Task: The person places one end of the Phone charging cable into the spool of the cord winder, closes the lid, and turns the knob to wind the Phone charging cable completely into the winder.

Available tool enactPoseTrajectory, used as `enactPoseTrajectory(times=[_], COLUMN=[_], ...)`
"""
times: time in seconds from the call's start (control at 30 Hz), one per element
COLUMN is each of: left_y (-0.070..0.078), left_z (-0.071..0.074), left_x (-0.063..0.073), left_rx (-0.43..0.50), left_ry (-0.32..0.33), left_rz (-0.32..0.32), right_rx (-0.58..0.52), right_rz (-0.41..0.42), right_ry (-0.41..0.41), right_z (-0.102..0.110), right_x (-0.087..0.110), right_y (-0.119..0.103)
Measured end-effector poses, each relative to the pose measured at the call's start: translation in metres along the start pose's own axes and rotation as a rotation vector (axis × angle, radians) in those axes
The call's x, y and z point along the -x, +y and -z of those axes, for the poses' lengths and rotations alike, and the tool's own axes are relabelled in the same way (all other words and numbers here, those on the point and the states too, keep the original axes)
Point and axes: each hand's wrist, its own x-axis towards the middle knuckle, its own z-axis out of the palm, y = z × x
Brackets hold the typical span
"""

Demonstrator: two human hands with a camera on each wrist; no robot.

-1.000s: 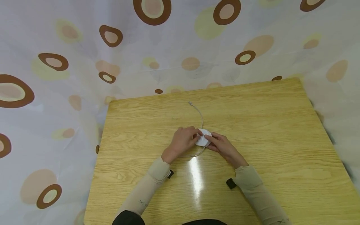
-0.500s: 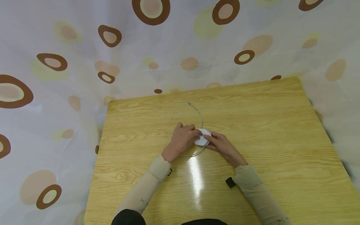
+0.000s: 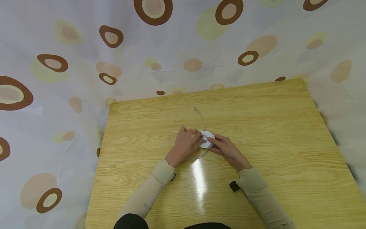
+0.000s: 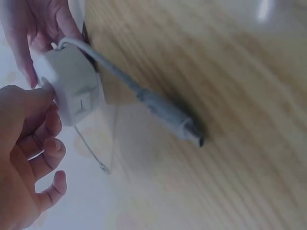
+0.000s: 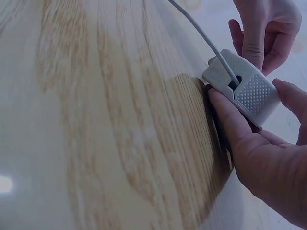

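Note:
A white, many-sided cable winder [image 3: 210, 135] is held between both hands over the middle of the table. My right hand [image 3: 229, 150] grips its right side, thumb on the face and fingers beneath, near its ribbed grip area [image 5: 259, 96]. At the round centre of the face, my left hand [image 3: 186, 142] pinches with thumb and bent index finger; the other fingers hang loosely curled. A thin grey cable [image 3: 203, 118] leaves the far side. The near length ends in a USB-C plug [image 4: 165, 113], hidden under my left wrist in the head view.
The wood-grain table [image 3: 271, 127] stretches out around both hands. A white curtain [image 3: 171, 47] with brown and yellow spots hangs behind the table and along its sides. Dark wrist straps [image 3: 234, 186] sit below the sleeve cuffs.
The far cable end has drawn slightly nearer the winder and shifted right. My left fingers have changed position on the winder's face, while my right hand keeps its hold.

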Motion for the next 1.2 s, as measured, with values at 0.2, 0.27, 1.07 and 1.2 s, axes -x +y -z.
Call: enactPoseTrajectory(times=[0.2,0.27,1.07,1.2], left_y=[0.008,0.011,0.031,0.024], left_z=[-0.004,-0.006,0.004,0.008], left_x=[0.005,0.005,-0.014,-0.01], left_rx=[-0.008,-0.008,0.468,0.508], left_ry=[-0.001,-0.005,-0.274,-0.287], left_rz=[0.032,0.05,0.627,0.52], right_rx=[0.003,0.006,0.008,0.008], right_rz=[-0.002,-0.002,0.035,0.029], right_ry=[-0.001,-0.003,-0.003,0.004], right_z=[-0.001,0.0,-0.001,-0.001], right_x=[-0.001,-0.001,-0.001,-0.001], right_y=[0.001,0.001,0.006,0.005])
